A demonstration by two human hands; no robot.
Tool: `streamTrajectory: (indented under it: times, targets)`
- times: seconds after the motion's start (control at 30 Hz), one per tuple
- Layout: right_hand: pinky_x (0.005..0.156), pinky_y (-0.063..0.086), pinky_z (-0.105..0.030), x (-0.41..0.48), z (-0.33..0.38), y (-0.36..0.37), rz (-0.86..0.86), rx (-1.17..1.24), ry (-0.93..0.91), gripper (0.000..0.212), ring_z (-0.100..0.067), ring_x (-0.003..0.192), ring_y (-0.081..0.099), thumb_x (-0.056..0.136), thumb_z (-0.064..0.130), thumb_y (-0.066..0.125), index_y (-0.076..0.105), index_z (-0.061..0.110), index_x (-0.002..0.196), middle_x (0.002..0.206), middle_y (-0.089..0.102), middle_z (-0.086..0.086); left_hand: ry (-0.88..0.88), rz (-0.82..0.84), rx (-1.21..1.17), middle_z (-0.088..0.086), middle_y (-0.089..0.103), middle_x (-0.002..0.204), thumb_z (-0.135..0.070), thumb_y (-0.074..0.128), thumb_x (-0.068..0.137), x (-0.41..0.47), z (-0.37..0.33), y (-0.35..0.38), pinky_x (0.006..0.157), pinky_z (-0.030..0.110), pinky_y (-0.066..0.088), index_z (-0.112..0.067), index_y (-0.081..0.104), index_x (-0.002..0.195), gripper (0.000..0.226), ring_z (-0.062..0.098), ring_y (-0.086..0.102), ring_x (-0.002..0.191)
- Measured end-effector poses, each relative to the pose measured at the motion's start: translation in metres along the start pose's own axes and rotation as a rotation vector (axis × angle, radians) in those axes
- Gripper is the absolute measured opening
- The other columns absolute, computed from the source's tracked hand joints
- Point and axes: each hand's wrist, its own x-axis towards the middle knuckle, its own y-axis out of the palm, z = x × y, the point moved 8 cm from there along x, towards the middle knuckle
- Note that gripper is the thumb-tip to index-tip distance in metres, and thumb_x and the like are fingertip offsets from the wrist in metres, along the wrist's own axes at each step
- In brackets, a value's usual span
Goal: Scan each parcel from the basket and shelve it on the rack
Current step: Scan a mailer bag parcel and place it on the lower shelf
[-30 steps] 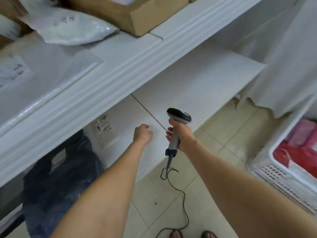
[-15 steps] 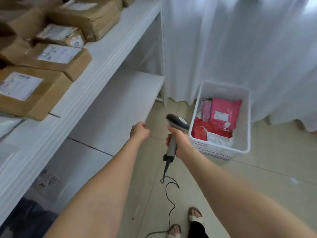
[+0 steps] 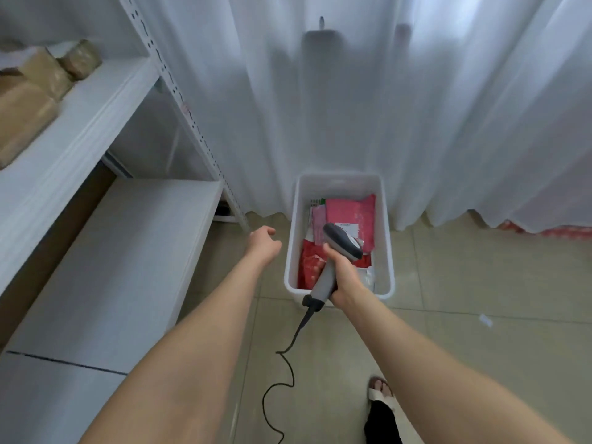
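A white basket (image 3: pixel 386 238) stands on the floor against the curtain, holding a pink parcel (image 3: pixel 352 211), a red parcel (image 3: pixel 309 264) and a paler pink one (image 3: pixel 317 224). My right hand (image 3: pixel 344 278) grips the grey handle of a corded barcode scanner (image 3: pixel 341 243) right over the basket's near half. My left hand (image 3: pixel 265 243) hangs empty, fingers loosely curled, just left of the basket rim. The white rack (image 3: pixel 96 116) runs along the left, with brown parcels (image 3: pixel 28 100) on its upper shelf.
The rack's lower shelf (image 3: pixel 128 251) is a bare white board. A perforated rack upright (image 3: pixel 192 123) slants down toward the basket. The scanner cable (image 3: pixel 288 357) trails across the tiled floor. My sandalled foot (image 3: pixel 381 394) is at the bottom. White curtain (image 3: pixel 416 107) fills the back.
My view swung right from the rack shelves to the basket. Both hands moved with it; the scanner now hovers over the basket and the left hand's fingers have loosened.
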Motion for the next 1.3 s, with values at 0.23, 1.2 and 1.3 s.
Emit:
streamTrajectory:
  times: [0.23,1.2,1.3]
  targets:
    - [0.059,0.048,-0.029,0.079,0.072,-0.086,-0.17,0.028,0.023,0.019,-0.014,0.055,0.052,0.087,0.022,0.072,0.059,0.012,0.077,0.057,0.054,-0.001,-0.022,0.126,0.025,0.014,0.046,0.14,-0.008,0.053,0.091,0.068,-0.065,0.112,0.098,0.032,0.043,-0.01,0.048,0.136,0.045,0.028,0.05,0.123]
    - [0.053,0.054,-0.033,0.53,-0.006,-0.25,-0.315,-0.144,0.257,0.032,-0.019,0.059,0.061,0.087,0.029,0.071,0.058,0.004,0.101,0.071,0.057,-0.009,-0.428,0.482,0.105,0.015,0.049,0.137,-0.018,0.074,0.081,0.359,0.125,0.516,0.098,0.033,0.043,0.004,0.041,0.137,0.068,0.029,0.05,0.124]
    - [0.053,0.054,-0.031,0.549,-0.019,-0.254,-0.285,-0.122,0.279,0.031,-0.019,0.06,0.06,0.088,0.029,0.071,0.057,0.003,0.097,0.069,0.056,-0.008,-0.49,0.521,0.039,0.016,0.046,0.139,-0.023,0.07,0.085,0.364,0.141,0.536,0.094,0.036,0.041,0.002,0.037,0.139,0.068,0.032,0.047,0.126]
